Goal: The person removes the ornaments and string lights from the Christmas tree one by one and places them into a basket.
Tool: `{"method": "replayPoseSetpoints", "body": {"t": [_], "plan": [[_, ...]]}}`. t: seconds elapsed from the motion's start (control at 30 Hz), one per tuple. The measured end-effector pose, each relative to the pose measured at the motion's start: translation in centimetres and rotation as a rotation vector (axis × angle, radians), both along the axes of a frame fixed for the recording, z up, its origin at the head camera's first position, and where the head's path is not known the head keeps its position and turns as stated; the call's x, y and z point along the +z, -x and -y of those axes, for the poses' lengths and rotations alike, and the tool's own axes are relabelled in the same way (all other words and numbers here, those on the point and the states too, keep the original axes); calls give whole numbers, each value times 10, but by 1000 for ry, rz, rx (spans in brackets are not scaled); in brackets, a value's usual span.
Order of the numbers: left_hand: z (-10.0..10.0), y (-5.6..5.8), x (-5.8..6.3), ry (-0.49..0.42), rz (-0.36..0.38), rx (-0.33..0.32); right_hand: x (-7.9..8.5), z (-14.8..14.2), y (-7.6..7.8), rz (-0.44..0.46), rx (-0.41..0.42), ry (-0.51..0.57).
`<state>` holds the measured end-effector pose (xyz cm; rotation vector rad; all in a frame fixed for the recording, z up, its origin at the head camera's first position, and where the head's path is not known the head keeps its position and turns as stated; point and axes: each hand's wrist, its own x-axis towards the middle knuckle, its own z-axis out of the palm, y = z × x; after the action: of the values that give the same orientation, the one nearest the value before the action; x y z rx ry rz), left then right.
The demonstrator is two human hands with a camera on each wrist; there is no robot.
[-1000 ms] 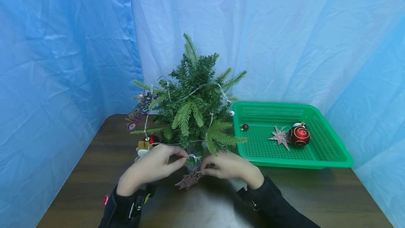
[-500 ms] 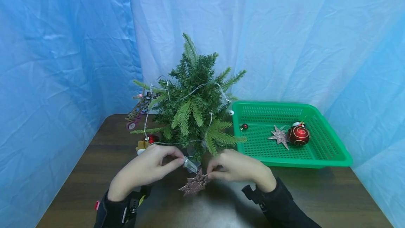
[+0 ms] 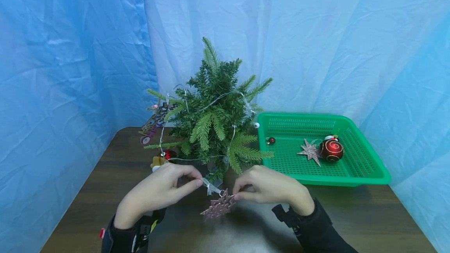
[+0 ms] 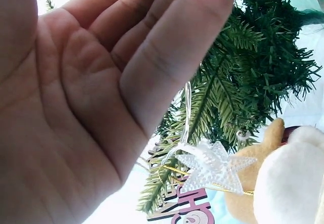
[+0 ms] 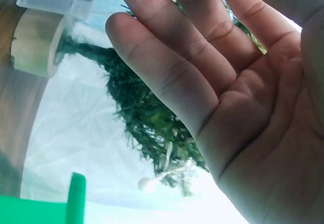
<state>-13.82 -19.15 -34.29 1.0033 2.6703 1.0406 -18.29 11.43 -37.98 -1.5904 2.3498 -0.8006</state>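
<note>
The left hand (image 4: 104, 87) shows its palm before green needled branches (image 4: 266, 57), while at lower right a translucent star (image 4: 215, 167) partly overlaps a lettered pink ornament (image 4: 196, 211) and a brown-and-white plush figure (image 4: 286, 178).

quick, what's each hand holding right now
Left hand: closed, pinching the pale ribbon.
Right hand: closed, pinching one tip of the pink glitter star.

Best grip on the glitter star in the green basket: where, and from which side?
I'd pinch its left point, coming from above and the left. The star is spiky, and that point sticks out free over the floor of the green basket, while the red ball crowds its right side.
</note>
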Motion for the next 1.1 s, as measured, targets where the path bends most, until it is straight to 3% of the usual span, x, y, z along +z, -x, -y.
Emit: {"method": "replayPoseSetpoints", "body": {"t": [0.3,0.57,0.77,0.93,1.1], "plan": [[5,-1,2,67,75,-17,2,-1,-1,40,-16,-44],[5,-2,3,42,101,-11,1,-4,1,59,-35,-47],[1,-4,3,-7,22,-14,6,-16,0,68,-23,-4],[-9,-6,0,-88,-118,-29,16,-31,0,90,16,60],[-26,-8,-3,-190,-251,-88,25,-52,0,110,70,127]]}}
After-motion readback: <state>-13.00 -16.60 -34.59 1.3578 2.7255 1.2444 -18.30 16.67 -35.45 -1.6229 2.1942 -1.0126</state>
